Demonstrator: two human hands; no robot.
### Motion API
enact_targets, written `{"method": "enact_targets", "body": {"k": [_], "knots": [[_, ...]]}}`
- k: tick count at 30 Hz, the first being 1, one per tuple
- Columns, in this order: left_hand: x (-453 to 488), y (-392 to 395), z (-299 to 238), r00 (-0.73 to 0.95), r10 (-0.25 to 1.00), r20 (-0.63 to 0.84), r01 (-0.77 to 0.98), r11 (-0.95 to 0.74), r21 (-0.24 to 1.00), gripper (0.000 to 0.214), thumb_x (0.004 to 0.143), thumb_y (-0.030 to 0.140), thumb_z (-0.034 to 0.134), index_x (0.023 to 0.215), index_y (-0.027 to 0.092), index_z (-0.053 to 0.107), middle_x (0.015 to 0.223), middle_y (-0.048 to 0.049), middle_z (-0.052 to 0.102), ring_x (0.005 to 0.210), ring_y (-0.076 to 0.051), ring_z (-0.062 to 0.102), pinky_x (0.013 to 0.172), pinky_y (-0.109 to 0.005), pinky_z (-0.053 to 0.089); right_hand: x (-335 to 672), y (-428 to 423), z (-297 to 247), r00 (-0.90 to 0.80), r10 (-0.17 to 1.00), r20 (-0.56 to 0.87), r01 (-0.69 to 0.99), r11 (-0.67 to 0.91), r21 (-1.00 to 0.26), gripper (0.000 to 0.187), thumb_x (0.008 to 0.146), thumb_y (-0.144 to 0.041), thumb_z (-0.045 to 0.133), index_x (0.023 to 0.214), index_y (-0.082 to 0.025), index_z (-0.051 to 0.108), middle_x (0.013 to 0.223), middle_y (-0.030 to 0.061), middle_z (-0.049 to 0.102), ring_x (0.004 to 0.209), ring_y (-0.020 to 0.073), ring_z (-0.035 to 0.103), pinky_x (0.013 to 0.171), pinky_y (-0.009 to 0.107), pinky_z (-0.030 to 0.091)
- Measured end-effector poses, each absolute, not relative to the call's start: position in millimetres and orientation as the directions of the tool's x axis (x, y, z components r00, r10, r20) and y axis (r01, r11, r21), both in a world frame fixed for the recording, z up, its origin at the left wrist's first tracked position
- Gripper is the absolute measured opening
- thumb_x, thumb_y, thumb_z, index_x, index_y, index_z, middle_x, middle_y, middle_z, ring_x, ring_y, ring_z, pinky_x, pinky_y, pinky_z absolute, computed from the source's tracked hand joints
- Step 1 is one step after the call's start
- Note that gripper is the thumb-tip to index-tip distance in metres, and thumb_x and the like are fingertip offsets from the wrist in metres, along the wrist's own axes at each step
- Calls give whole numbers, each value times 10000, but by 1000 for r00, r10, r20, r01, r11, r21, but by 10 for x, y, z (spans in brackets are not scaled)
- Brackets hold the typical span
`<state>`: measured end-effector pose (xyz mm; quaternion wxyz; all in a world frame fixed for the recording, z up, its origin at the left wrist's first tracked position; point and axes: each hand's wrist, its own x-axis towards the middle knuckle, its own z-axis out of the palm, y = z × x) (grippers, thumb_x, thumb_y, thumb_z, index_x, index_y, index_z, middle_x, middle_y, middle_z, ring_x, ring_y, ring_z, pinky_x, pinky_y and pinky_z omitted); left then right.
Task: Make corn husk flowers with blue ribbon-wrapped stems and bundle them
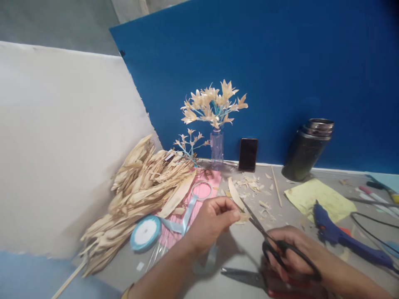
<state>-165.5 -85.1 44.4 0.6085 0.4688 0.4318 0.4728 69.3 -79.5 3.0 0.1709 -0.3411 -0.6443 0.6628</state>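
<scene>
My left hand [213,218] pinches a thin strip of dried husk [236,195] that curves up and away from the fingers. My right hand [288,249] grips black-handled scissors [264,234], whose blades point up-left and meet the husk strip just beside my left fingertips. Small husk cuttings [254,185] lie scattered on the grey table behind the hands.
A heap of dried husks [140,195] lies at the left by a light-blue ribbon spool [145,232] on pink paper. A vase of husk flowers [216,112], a phone [248,154] and a dark flask [308,149] stand against the blue board. Red-handled scissors [262,280], a blue glue gun [343,236], yellow paper and markers lie at the right.
</scene>
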Motion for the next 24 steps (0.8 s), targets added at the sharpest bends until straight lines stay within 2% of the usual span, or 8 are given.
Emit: {"method": "enact_targets", "body": {"k": [7, 10, 15, 19, 24], "knots": [[-1726, -831, 455, 195, 976, -102, -188, 139, 972, 189, 656, 278, 756, 634, 149, 620, 527, 49, 454, 454, -43, 292, 457, -216, 179, 737, -774, 32, -749, 609, -260, 219, -143, -965, 429, 713, -578, 692, 723, -152, 645, 608, 30, 618, 543, 138, 502, 488, 227, 344], [-1727, -834, 455, 193, 974, -121, -181, 157, 971, 172, 639, 256, 753, 625, 150, 617, 543, 40, 486, 455, -41, 306, 454, -211, 198, 719, -800, 141, -714, 634, -296, 243, -173, -955, 301, 678, -440, 714, 666, -162, 600, 573, 4, 579, 534, 120, 445, 486, 224, 309], [-1728, -830, 453, 193, 973, -125, -190, 162, 968, 190, 629, 263, 773, 649, 152, 621, 548, 43, 504, 451, -43, 334, 450, -205, 230, 687, -811, 258, -688, 643, -338, 282, -192, -940, 115, 629, -219, 621, 591, -170, 525, 555, -18, 559, 514, 85, 391, 466, 211, 238], [-1751, -819, 445, 229, 968, -101, -192, 146, 970, 224, 659, 298, 782, 704, 151, 620, 543, 55, 492, 452, -46, 344, 448, -202, 235, 693, -796, 270, -687, 636, -352, 273, -224, -936, 86, 608, -201, 594, 599, -173, 514, 531, -37, 548, 485, 67, 372, 458, 198, 235], [-1828, -808, 459, 300, 949, -93, -103, 129, 986, 200, 744, 322, 714, 732, 139, 636, 561, 38, 493, 493, -57, 391, 464, -196, 242, 713, -780, 285, -655, 661, -365, 298, -218, -930, 84, 605, -194, 593, 583, -174, 515, 495, -45, 527, 451, 62, 366, 429, 200, 213]]}}
